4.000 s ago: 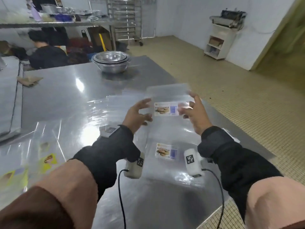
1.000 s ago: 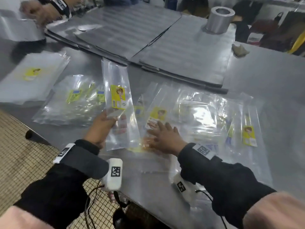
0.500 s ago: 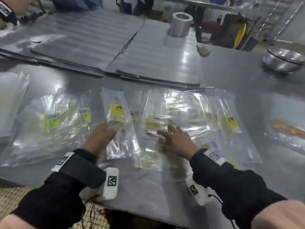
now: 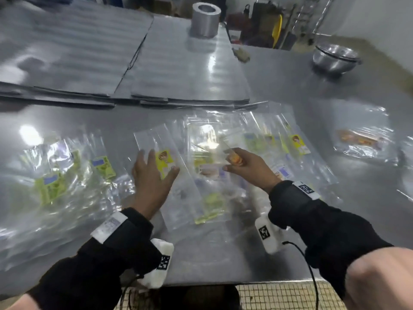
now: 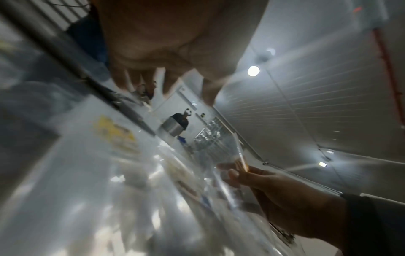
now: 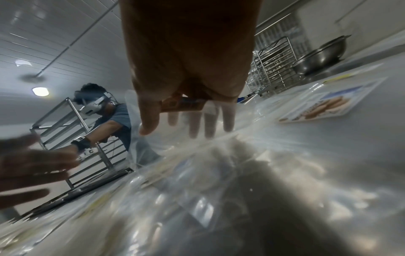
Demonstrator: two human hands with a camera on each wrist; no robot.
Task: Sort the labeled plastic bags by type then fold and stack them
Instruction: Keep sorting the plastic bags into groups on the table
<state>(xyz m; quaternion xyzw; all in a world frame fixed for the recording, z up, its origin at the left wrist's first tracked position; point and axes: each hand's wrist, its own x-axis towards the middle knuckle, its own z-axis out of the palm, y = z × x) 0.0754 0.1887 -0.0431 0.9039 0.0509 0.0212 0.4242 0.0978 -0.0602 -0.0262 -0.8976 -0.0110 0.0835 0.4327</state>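
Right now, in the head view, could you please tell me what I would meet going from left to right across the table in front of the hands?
Pile of green-labelled bags → left hand flat on the yellow-labelled bag → right hand pinching an orange-labelled bag → orange-labelled bags lying flat.

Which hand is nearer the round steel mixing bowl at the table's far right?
Right. The right hand, pinching a clear orange-labelled bag, sits closer to the steel bowl; the left hand lies farther left.
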